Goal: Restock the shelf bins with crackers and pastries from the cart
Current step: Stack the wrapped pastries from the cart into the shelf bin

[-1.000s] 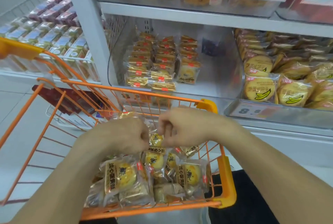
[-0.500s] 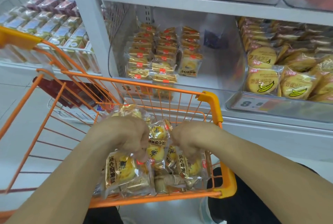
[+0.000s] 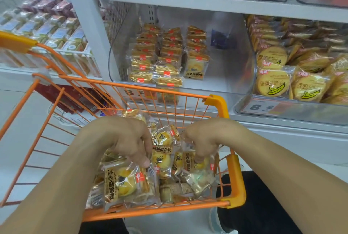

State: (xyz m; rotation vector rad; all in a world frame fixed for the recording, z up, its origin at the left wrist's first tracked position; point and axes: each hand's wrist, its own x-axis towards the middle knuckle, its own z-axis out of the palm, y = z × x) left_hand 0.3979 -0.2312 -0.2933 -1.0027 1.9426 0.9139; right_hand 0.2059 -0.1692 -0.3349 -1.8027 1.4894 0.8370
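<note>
down, both hands [image 3: 128, 139] curled, fingers [image 3: 199, 158] on pastry packets [image 3: 163, 151]

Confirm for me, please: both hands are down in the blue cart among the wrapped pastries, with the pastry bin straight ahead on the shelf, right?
Not quite: the cart is orange, not blue, as the head view shows. Otherwise yes: left hand and right hand are among its pastries, bin ahead.

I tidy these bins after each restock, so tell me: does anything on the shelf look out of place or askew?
Yes: a lone dark blue packet stands at the back of the pastry bin, unlike the yellow pastry packs. The front packs lie tilted and overlapping.
</note>
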